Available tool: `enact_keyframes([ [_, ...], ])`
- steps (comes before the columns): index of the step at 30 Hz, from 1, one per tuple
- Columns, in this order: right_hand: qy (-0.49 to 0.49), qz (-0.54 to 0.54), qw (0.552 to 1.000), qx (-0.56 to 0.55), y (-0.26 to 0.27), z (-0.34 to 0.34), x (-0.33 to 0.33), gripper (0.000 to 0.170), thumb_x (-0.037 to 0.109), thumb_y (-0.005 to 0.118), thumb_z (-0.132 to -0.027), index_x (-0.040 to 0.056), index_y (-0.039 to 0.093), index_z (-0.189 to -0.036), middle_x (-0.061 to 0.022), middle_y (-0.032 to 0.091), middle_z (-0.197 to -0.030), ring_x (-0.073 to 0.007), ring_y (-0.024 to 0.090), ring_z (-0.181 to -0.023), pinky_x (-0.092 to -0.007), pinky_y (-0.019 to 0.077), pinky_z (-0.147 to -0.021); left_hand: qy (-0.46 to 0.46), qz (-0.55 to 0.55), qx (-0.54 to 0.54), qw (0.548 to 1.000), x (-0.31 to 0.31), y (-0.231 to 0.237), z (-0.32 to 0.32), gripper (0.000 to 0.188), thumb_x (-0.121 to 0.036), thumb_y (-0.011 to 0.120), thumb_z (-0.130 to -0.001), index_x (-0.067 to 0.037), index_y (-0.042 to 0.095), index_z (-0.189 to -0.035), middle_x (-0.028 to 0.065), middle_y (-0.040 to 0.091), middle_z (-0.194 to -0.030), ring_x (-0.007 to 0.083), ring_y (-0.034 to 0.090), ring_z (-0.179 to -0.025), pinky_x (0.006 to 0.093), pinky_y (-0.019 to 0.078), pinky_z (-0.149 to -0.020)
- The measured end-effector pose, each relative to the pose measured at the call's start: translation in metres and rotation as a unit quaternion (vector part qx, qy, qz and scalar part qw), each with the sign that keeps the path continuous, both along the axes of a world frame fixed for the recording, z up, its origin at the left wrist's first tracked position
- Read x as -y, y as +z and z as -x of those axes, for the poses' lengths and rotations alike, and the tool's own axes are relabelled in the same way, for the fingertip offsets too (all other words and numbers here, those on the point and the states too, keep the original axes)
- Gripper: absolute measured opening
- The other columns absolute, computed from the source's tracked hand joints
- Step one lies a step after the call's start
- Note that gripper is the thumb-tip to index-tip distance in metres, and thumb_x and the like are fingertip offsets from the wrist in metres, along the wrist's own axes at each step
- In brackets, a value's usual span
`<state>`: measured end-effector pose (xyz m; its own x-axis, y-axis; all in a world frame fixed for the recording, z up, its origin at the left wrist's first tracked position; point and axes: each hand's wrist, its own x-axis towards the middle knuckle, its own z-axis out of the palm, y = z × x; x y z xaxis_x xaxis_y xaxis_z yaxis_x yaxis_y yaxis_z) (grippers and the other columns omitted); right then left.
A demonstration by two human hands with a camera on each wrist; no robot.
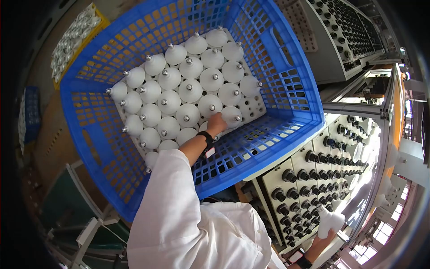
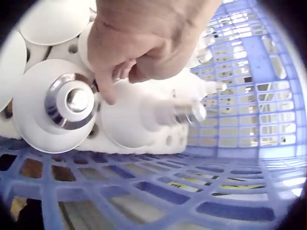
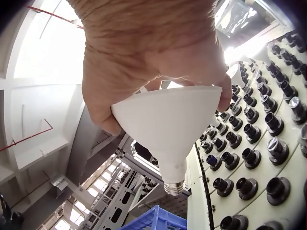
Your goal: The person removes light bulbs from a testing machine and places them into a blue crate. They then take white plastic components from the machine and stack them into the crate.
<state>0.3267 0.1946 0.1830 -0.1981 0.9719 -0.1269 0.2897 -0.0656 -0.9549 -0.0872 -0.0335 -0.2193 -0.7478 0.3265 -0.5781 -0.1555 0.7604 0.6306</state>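
Note:
My left hand (image 1: 217, 124) reaches down into a blue plastic basket (image 1: 286, 47). In the left wrist view its fingers curl at the side of a white cone-shaped light bulb (image 2: 129, 117), whose metal screw base points sideways. Another bulb (image 2: 36, 117) stands beside it, base up. Out to the right, my right hand (image 1: 323, 242) grips a single white light bulb (image 1: 330, 223) around its wide end. The right wrist view shows that bulb (image 3: 165, 120) with its threaded base pointing down, fingers and thumb on opposite sides of the rim.
Rows of bulbs (image 1: 190, 90) stand base up on a white perforated tray (image 1: 253, 106) in the basket. A sloped panel with black sockets (image 1: 309, 175) lies to the right, and another socket rack (image 1: 354, 31) stands behind. A yellow crate (image 1: 99, 24) of bulbs sits far left.

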Motion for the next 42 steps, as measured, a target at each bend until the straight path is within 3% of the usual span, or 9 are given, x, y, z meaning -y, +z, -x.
enact_keyframes([
  [6,0.053,0.027,0.998,-0.019,-0.024,0.036,-0.002,0.067,0.032,0.056,-0.08,-0.0053,0.032,-0.13,-0.0173,0.048,-0.117,-0.0282,0.049,-0.108,-0.0378,0.041,-0.091,-0.154,-0.02,-0.089,0.984,-0.016,0.073,0.001,0.075,-0.025,0.068,-0.068,-0.002,0.036,-0.131,0.0239,0.035,-0.137,0.0358,0.052,-0.111,0.0409,0.0468,-0.089],
  [8,0.142,0.005,0.99,-0.02,-0.033,0.076,0.007,0.08,0.039,0.061,-0.074,-0.0058,0.03,-0.132,-0.0188,0.046,-0.122,-0.0283,0.048,-0.11,-0.0384,0.0398,-0.091,-0.115,-0.11,-0.235,0.959,-0.026,0.067,-0.007,0.074,-0.028,0.068,-0.066,-0.001,0.039,-0.129,0.0222,0.042,-0.132,0.0356,0.053,-0.109,0.04,0.0471,-0.088],
  [11,0.212,0.091,0.969,-0.084,-0.061,0.114,0.006,0.083,0.039,0.063,-0.072,-0.0058,0.03,-0.133,-0.0197,0.044,-0.126,-0.0284,0.048,-0.11,-0.0387,0.0394,-0.093,-0.188,-0.358,0.07,0.912,-0.011,0.198,0.011,0.074,-0.027,0.077,-0.068,-0.004,0.042,-0.129,0.0192,0.05,-0.127,0.0275,0.061,-0.1,0.0339,0.052,-0.076],
  [15,0.354,0.212,0.896,-0.163,-0.079,0.209,0.045,0.085,0.035,0.063,-0.069,-0.0041,0.028,-0.135,-0.0182,0.041,-0.132,-0.0305,0.045,-0.117,-0.0411,0.0368,-0.098,-0.279,-0.534,0.087,0.793,0.007,0.286,-0.007,0.068,-0.017,0.076,-0.072,-0.006,0.043,-0.13,0.0141,0.044,-0.135,0.0261,0.06,-0.103,0.0332,0.0522,-0.078],
  [18,0.376,0.271,0.854,-0.237,-0.082,0.255,0.072,0.084,0.04,0.062,-0.072,-0.0037,0.028,-0.136,-0.0189,0.04,-0.133,-0.0313,0.041,-0.123,-0.0443,0.031,-0.104,-0.319,-0.524,-0.117,0.781,0.011,0.275,-0.023,0.055,-0.012,0.073,-0.074,-0.004,0.05,-0.124,0.014,0.054,-0.124,0.0256,0.061,-0.103,0.034,0.0515,-0.082],
  [20,0.371,0.327,0.836,-0.236,-0.09,0.259,0.069,0.082,0.039,0.06,-0.074,-0.0035,0.028,-0.136,-0.0191,0.039,-0.134,-0.0312,0.04,-0.124,-0.0447,0.0309,-0.104,-0.184,-0.548,-0.169,0.798,0.019,0.28,-0.022,0.043,-0.006,0.07,-0.075,-0.003,0.056,-0.116,0.014,0.061,-0.114,0.0242,0.061,-0.102,0.033,0.0505,-0.085],
  [27,0.38,0.154,0.899,-0.155,-0.054,0.241,0.057,0.079,0.029,0.065,-0.079,-0.0024,0.025,-0.139,-0.0206,0.034,-0.139,-0.0297,0.042,-0.124,-0.0394,0.0417,-0.097,-0.093,-0.356,-0.06,0.928,0.019,0.236,0.048,0.032,-0.016,0.07,-0.077,-0.005,0.061,-0.106,0.0041,0.065,-0.081,0.0064,0.059,-0.07,0.0232,0.0481,-0.063],
  [34,0.244,0.137,0.942,-0.184,-0.049,0.126,0.029,0.053,0.013,0.061,-0.083,-0.0046,0.041,-0.129,-0.0163,0.053,-0.122,-0.0239,0.054,-0.109,-0.0323,0.049,-0.087,-0.22,-0.217,-0.128,0.942,-0.071,0.111,0.062,0.024,-0.019,0.064,-0.073,0.0,0.061,-0.088,0.0203,0.063,-0.084,0.0353,0.062,-0.078,0.0414,0.0484,-0.07],
  [42,0.098,0.09,0.977,-0.168,-0.043,0.012,0.025,0.045,0.01,0.052,-0.088,-0.0012,0.042,-0.13,-0.0135,0.057,-0.117,-0.0202,0.058,-0.101,-0.0293,0.0516,-0.081,-0.261,-0.071,-0.216,0.938,-0.128,0.034,0.03,0.015,-0.011,0.053,-0.081,-0.001,0.058,-0.091,0.0197,0.06,-0.091,0.0373,0.061,-0.085,0.0465,0.0495,-0.073],
])
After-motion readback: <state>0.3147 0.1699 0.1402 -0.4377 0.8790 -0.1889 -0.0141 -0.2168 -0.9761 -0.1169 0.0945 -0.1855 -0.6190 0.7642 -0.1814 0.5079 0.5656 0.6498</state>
